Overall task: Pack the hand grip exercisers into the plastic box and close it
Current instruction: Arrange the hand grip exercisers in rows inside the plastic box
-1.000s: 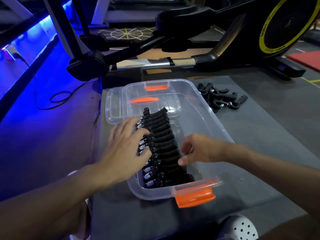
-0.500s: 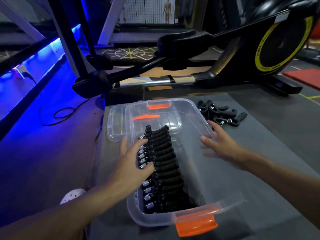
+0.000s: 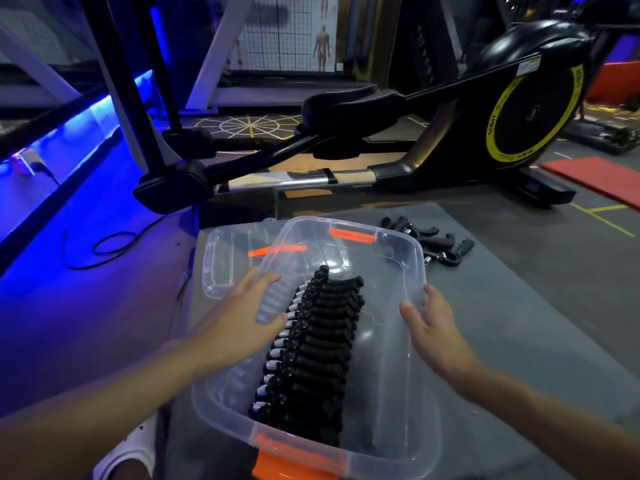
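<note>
A clear plastic box [image 3: 420, 393] with orange latches sits on a grey mat, tilted up toward me. Inside it, a tight row of black hand grip exercisers [image 3: 318, 344] with silver springs runs front to back. My left hand [image 3: 242, 317] lies with spread fingers on the box's left rim, next to the row. My right hand [image 3: 433, 327] touches the right rim with straight fingers. A small pile of loose exercisers [image 3: 436, 244] lies on the mat beyond the box's far right corner. The clear lid [image 3: 221, 261] lies flat behind the box on the left.
A black elliptical trainer [image 3: 502, 126] with a yellow-ringed flywheel stands across the back. A black cable [image 3: 104, 251] loops on the blue-lit floor at left. A red mat [image 3: 595, 178] lies at far right. A white shoe [image 3: 128, 455] shows at the bottom left.
My right hand has left the row of exercisers and moved out to the box's right rim. My left hand has slid to the left rim. The box's near end now sits closer and tilted.
</note>
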Demonstrator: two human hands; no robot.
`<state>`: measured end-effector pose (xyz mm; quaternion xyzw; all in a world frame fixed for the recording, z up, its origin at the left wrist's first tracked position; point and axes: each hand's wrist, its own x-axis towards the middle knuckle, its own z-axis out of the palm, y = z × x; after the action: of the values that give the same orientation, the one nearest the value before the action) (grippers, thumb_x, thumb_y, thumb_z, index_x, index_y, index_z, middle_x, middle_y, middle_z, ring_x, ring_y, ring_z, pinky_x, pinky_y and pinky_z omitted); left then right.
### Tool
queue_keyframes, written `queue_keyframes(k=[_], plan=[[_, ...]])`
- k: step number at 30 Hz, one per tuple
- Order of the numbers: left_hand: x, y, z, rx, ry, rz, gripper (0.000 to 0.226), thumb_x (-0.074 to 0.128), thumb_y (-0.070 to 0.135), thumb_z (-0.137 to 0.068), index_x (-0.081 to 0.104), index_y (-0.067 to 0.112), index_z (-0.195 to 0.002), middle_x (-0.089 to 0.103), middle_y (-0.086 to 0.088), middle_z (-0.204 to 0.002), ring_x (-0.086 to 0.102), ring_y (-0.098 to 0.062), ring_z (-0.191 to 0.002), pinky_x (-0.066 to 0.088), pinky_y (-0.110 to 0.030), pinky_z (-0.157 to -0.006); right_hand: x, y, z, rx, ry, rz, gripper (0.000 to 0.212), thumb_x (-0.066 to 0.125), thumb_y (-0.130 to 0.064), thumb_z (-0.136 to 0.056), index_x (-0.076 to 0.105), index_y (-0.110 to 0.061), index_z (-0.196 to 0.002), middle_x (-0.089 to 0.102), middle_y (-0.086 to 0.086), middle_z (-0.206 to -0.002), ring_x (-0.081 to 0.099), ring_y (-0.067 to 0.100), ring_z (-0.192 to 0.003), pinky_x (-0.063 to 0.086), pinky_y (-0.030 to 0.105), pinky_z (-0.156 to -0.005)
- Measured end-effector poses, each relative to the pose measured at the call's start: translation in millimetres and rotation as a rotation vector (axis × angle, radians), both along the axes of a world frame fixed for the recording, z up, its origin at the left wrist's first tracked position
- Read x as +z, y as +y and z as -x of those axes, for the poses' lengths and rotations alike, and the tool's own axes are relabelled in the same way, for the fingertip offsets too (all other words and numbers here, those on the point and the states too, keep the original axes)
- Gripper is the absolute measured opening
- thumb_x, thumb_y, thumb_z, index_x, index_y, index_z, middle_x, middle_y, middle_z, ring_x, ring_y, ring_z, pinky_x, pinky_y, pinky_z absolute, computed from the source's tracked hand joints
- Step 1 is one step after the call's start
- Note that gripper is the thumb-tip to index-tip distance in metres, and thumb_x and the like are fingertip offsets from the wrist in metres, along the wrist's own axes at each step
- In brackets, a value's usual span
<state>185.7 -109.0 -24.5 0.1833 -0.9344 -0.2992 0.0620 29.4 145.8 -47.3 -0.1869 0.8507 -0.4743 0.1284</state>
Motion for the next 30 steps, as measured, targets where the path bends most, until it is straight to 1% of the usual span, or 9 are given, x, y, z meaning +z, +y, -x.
queue_keyframes(k=[3,7,12,16,18,20,25,28,30], plan=[[0.2,17.3,-15.7,0.055,-0.011,0.083,0.076,0.039,0.062,-0.070,0.032,0.038,-0.142,0.011,0.011,-0.160,0.026,-0.014,-0.144,0.033,-0.038,-0.111,11.4,-18.2,35.1,-0.032,0.155,-0.120,0.058,0.047,-0.034,-0.098,0.027,-0.010,-0.147,0.023,0.011,-0.151,0.032,0.027,-0.138,0.024,0.035,-0.112],[3.8,36.1,-36.7,0.102,-0.031,0.170,0.061,0.049,0.049,-0.086,0.032,0.034,-0.142,0.001,0.017,-0.161,0.028,-0.013,-0.142,0.033,-0.034,-0.109,19.9,-48.4,84.0,0.013,0.243,-0.216,0.060,0.046,-0.039,-0.095,0.030,-0.016,-0.148,0.032,0.012,-0.152,0.028,0.033,-0.139,0.026,0.047,-0.115],[4.5,40.9,-51.3,0.110,-0.023,0.220,0.068,0.025,0.064,-0.072,0.039,0.039,-0.134,0.010,0.022,-0.159,0.037,-0.009,-0.134,0.042,-0.033,-0.096,17.3,-64.8,118.5,0.075,0.314,-0.347,0.067,0.045,-0.043,-0.095,0.024,-0.013,-0.151,0.028,0.009,-0.156,0.022,0.034,-0.144,0.023,0.048,-0.117],[-0.1,35.0,-53.9,0.129,0.088,0.155,0.062,0.031,0.061,-0.073,0.050,0.038,-0.128,0.027,0.020,-0.155,0.042,-0.009,-0.133,0.044,-0.038,-0.100,23.8,-71.7,116.1,-0.072,0.200,-0.027,0.056,0.055,-0.034,-0.092,0.040,-0.013,-0.142,0.050,0.008,-0.137,0.052,0.023,-0.118,0.044,0.038,-0.100],[-1.1,35.9,-53.0,0.135,0.105,0.156,0.061,0.032,0.060,-0.074,0.051,0.036,-0.127,0.031,0.018,-0.154,0.042,-0.011,-0.134,0.044,-0.041,-0.101,28.8,-71.3,108.5,-0.173,0.155,0.100,0.049,0.054,-0.027,-0.092,0.043,-0.014,-0.138,0.054,0.005,-0.127,0.053,0.017,-0.101,0.043,0.029,-0.085],[-1.5,38.9,-52.2,0.128,0.115,0.170,0.061,0.032,0.058,-0.075,0.051,0.034,-0.128,0.034,0.016,-0.153,0.042,-0.012,-0.135,0.043,-0.043,-0.102,26.8,-64.3,99.3,-0.204,0.103,0.125,0.053,0.052,-0.026,-0.092,0.038,-0.013,-0.141,0.052,0.005,-0.130,0.053,0.017,-0.102,0.039,0.028,-0.083],[-2.4,36.7,-50.3,0.060,0.078,0.198,0.064,0.027,0.059,-0.077,0.046,0.034,-0.133,0.027,0.014,-0.156,0.031,-0.011,-0.141,0.042,-0.048,-0.104,16.3,-45.5,71.7,-0.042,0.144,-0.117,0.063,0.052,-0.039,-0.088,0.030,-0.020,-0.144,0.037,0.006,-0.146,0.036,0.025,-0.135,0.032,0.040,-0.107],[1.6,25.3,-38.8,-0.025,0.023,0.241,0.067,0.024,0.059,-0.077,0.041,0.034,-0.137,0.017,0.012,-0.160,0.026,-0.012,-0.142,0.033,-0.038,-0.111,24.8,-58.0,53.6,0.080,0.605,-0.424,0.058,0.050,-0.047,-0.084,0.046,-0.017,-0.133,0.045,0.008,-0.141,0.034,0.030,-0.136,0.028,0.049,-0.113],[5.4,14.5,-28.6,-0.041,0.018,0.244,0.067,0.027,0.057,-0.078,0.041,0.031,-0.138,0.017,0.009,-0.160,0.030,-0.014,-0.141,0.030,-0.033,-0.109,34.2,-76.6,30.8,0.345,0.559,-0.388,0.047,0.057,-0.046,-0.087,0.056,-0.017,-0.124,0.059,0.006,-0.127,0.051,0.025,-0.122,0.039,0.046,-0.106]])
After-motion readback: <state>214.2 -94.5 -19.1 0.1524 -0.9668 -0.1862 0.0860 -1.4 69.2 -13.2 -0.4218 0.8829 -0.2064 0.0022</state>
